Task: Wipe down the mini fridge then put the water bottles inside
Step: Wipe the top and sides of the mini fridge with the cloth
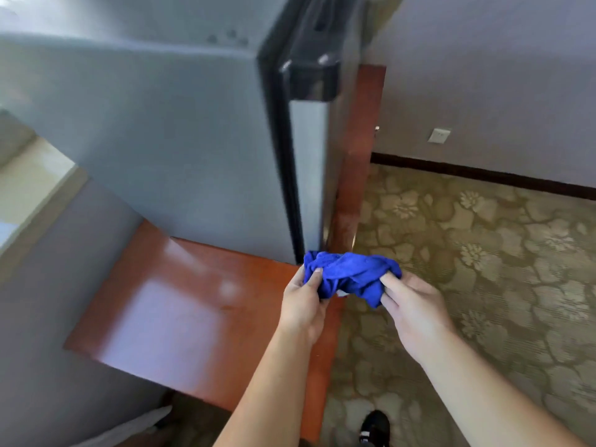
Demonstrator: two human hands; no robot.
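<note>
A grey mini fridge [180, 137] stands on a reddish wooden cabinet top [167, 304]. Its door, edged in black with a black hinge cap [312, 79] at the top, is closed. Just below the fridge's near bottom corner I hold a bunched blue cloth [351, 272] between both hands. My left hand [303, 298] pinches its left end and my right hand [412, 304] pinches its right end. No water bottles are in view.
Patterned beige carpet [483, 253] covers the floor to the right. A grey wall with a white socket [439, 136] and a dark skirting board runs behind. My black shoe [375, 427] is at the bottom. A window ledge [29, 188] lies at the left.
</note>
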